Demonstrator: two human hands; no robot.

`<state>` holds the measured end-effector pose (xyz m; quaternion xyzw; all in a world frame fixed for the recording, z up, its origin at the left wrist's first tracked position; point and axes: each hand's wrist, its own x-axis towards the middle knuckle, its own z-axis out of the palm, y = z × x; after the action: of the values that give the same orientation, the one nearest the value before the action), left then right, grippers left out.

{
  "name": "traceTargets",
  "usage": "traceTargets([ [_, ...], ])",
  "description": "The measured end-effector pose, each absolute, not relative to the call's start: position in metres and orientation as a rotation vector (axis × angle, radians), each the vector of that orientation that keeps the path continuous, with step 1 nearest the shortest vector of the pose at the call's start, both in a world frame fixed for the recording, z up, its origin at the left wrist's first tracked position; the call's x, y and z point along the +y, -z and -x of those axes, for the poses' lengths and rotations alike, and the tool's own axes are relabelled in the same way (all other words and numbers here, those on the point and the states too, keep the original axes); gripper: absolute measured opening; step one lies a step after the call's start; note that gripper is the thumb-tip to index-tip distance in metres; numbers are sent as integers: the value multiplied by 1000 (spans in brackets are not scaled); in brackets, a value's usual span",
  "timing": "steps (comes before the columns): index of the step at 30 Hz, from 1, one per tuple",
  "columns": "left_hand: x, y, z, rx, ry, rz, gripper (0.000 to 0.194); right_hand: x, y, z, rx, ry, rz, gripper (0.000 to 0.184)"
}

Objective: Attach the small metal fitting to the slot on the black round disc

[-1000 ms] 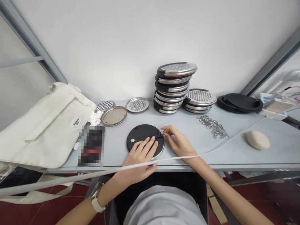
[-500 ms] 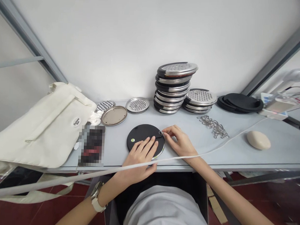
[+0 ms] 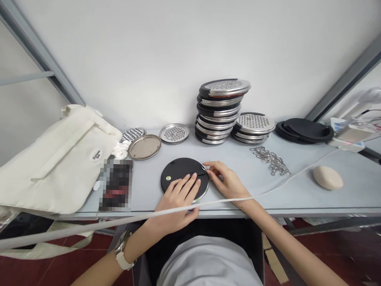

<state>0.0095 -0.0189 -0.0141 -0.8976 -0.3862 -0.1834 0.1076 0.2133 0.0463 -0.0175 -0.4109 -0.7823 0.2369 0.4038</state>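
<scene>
A round black disc with a pale green sticker lies near the desk's front edge, and a silvery rim shows at its lower right. My left hand rests across it, fingers stretched out flat on the surface and thumb by the near edge. At the disc's right edge, my right hand pinches a small looped metal clip between thumb and fingertips. The clip meets the disc's rim; whether it is hooked in, I cannot tell. Similar looped metal clips lie heaped to the right.
Behind stand a tall stack of grater discs and a shorter stack. Loose metal discs, a white bag and a blurred item are left. Black lids and a beige rounded object are right. A white cable crosses in front.
The metal clip in my right fingertips has tilted slightly, its loop now looking narrower. My left hand and the disc stay in place.
</scene>
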Motion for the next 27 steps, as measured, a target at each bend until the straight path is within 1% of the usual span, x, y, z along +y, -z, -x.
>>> traceTargets([
  [18, -19, 15, -9, -1141, 521, 2655, 57, 43, 16, -212, -2038, -577, 1071, 28],
  [27, -19, 14, -9, -1129, 532, 2647, 57, 43, 15, -213, -2066, -576, 1042, 26],
])
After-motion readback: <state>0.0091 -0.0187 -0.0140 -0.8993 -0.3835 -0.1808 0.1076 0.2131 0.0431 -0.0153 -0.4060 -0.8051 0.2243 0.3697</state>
